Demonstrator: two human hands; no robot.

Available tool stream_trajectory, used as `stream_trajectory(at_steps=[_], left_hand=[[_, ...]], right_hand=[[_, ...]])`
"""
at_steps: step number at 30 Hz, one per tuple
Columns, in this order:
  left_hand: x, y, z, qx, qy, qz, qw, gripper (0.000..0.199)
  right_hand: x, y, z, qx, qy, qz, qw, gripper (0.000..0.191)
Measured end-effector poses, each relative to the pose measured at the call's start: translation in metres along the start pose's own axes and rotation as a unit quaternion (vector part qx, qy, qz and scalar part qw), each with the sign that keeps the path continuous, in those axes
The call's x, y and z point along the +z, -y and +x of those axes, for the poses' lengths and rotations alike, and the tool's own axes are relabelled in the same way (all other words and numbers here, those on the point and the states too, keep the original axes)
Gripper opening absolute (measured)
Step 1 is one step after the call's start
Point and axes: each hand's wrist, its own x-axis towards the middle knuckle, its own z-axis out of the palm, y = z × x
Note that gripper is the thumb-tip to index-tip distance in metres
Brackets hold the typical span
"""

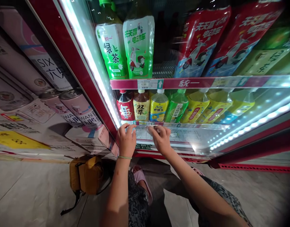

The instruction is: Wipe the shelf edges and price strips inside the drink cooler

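Observation:
My left hand (127, 137) is at the front edge of a lit drinks cooler, its fingers bent over the lower shelf's price strip (194, 125), below a red-labelled bottle (124, 107). To its right, my right hand (160, 136) has thumb and fingers pinched together by the same strip, with something small and pale at the fingertips that I cannot make out. A yellow-and-blue bottle (158, 107) stands just above it. Between the hands, a brown-capped bottle (141, 107) stands upright. What the left fingertips touch is hard to tell.
Green tea bottles (138, 47) and red-labelled bottles (197, 44) fill the upper shelf. Stacked boxes and pink cans (80, 105) stand left of the red cooler frame. A yellow-brown backpack (88, 175) lies on the tiled floor near my feet.

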Motion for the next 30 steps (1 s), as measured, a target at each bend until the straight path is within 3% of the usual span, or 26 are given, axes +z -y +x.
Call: stream_trajectory(at_steps=[3,7,9,14,18,23,27,30], left_hand=[[-0.003,0.001,0.000,-0.005,0.008,-0.004,1.000,0.025],[-0.004,0.002,-0.001,-0.008,0.007,-0.007,1.000,0.024],[-0.005,0.002,-0.001,-0.005,0.008,-0.008,1.000,0.024],[-0.007,0.003,-0.001,-0.005,0.018,-0.009,1.000,0.026],[-0.008,0.001,-0.001,-0.013,0.024,-0.012,1.000,0.026],[-0.009,0.000,-0.005,-0.010,0.029,-0.015,0.999,0.028],[-0.010,0.002,-0.008,-0.008,0.036,-0.019,0.999,0.030],[-0.011,0.002,-0.009,-0.012,0.037,-0.022,0.999,0.030]], right_hand=[[0.000,-0.001,0.004,0.037,-0.047,-0.006,0.998,0.042],[-0.001,0.004,-0.001,-0.027,0.019,-0.002,0.999,0.043],[-0.002,0.005,0.001,-0.017,0.026,0.003,1.000,0.045],[0.001,0.006,0.015,0.053,-0.056,0.036,0.996,0.038],[0.008,0.010,0.011,0.095,-0.081,0.085,0.989,0.025],[0.015,0.024,0.006,0.215,-0.110,0.137,0.961,0.016],[0.017,0.038,0.002,0.355,-0.138,0.159,0.911,0.017],[0.019,0.045,0.002,0.411,-0.147,0.178,0.882,0.018]])
